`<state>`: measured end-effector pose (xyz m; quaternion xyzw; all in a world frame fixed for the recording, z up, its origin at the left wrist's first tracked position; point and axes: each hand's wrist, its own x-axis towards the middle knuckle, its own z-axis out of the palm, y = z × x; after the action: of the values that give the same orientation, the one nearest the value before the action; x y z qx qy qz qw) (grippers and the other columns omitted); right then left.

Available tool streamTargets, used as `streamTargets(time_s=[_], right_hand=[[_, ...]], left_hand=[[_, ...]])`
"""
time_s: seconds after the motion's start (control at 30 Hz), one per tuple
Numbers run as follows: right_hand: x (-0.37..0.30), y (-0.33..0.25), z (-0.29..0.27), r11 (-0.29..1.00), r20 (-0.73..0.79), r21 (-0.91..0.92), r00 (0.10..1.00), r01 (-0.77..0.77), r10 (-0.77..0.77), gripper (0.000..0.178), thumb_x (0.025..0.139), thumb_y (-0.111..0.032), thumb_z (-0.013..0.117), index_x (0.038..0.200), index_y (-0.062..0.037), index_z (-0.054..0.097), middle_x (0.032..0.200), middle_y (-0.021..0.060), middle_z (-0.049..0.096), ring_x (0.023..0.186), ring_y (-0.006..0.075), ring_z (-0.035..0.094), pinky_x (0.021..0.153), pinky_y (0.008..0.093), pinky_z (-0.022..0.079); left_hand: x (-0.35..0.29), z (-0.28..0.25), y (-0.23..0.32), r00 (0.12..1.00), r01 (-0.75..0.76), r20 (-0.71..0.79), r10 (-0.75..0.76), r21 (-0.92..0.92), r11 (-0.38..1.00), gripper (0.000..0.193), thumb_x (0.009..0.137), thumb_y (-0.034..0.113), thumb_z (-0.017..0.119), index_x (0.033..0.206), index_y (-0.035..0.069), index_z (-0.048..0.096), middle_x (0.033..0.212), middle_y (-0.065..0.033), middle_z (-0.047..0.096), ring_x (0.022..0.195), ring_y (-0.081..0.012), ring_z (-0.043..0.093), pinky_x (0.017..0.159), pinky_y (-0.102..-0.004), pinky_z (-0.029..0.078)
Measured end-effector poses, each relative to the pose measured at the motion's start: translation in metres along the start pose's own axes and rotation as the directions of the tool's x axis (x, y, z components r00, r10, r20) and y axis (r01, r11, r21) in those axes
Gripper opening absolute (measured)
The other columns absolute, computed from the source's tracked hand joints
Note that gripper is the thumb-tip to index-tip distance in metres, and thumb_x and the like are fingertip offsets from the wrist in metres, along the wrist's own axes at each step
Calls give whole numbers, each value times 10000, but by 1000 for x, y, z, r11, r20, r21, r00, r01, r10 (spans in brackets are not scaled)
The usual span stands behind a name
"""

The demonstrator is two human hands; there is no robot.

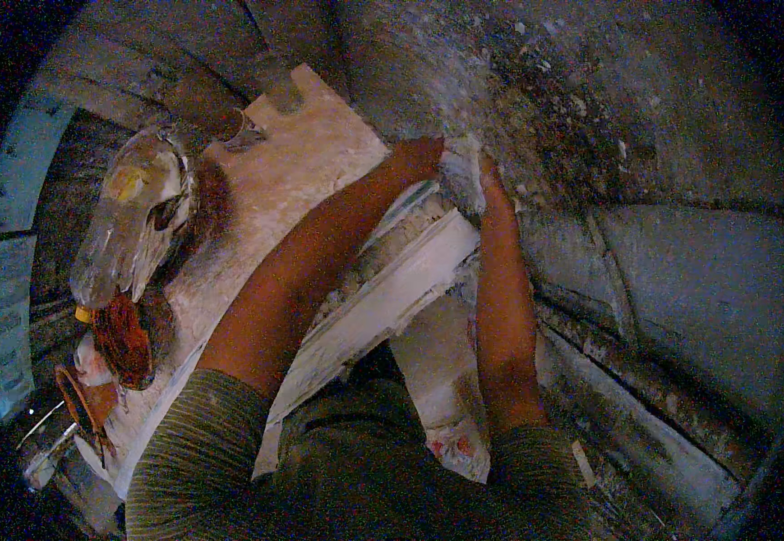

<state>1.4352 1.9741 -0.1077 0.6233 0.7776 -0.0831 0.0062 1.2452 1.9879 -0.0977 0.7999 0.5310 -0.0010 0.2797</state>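
Both my arms reach forward over a pale, dusty work surface [320, 153]. My left hand [424, 158] and my right hand [491, 176] are close together at the far end, on either side of a small whitish piece [461, 167]. Each hand looks closed against it, though the fingers are mostly hidden and the dim light blurs its kind. Just nearer than the hands, a long whitish, rough-edged board or ledge [401, 275] runs slantwise toward my lap, passing between my forearms.
On the left lie a clear plastic bottle [126, 225], a brush with reddish-brown bristles [121, 343] and an orange loop-shaped handle [78, 397]. A cup-like container [240, 131] stands at the far edge. A stained wall [554, 117] rises close beyond my hands.
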Motion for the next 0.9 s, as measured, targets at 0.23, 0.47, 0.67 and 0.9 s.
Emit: streamTargets(time_s=[0.23,0.47,0.67,0.9], right_hand=[[-63,-48,-33,999,87,13,995,44,-45,467,924,-339,563,1166,51,649,1247,333,579,1184,468,553,1073,519,391],[-106,-112,-37,959,77,-4,956,283,-282,502,929,-382,555,1152,57,653,1154,304,631,1163,444,573,1086,539,387],[-112,-120,-34,971,112,0,965,239,-237,507,908,-415,594,1088,54,668,1151,265,649,1100,415,608,1021,523,440],[-52,-119,2,878,-225,-315,871,359,-437,449,956,-374,552,1097,30,689,1169,241,665,1183,403,588,1026,500,455]], left_hand=[[-32,-15,-12,931,-39,-238,-275,-817,575,764,830,354,773,1430,16,442,1296,-209,619,1211,-338,593,1017,-440,479],[-168,2,2,820,16,-200,-536,-929,370,806,845,234,796,1493,32,361,1316,-163,598,1191,-270,583,1032,-390,463],[-229,25,19,794,48,-153,-588,-949,312,748,874,216,777,1479,23,382,1357,-157,564,1221,-248,553,1050,-376,447],[-290,27,11,810,133,-153,-565,-892,433,691,919,321,724,1464,39,406,1332,-176,577,1173,-264,571,1017,-372,454]])
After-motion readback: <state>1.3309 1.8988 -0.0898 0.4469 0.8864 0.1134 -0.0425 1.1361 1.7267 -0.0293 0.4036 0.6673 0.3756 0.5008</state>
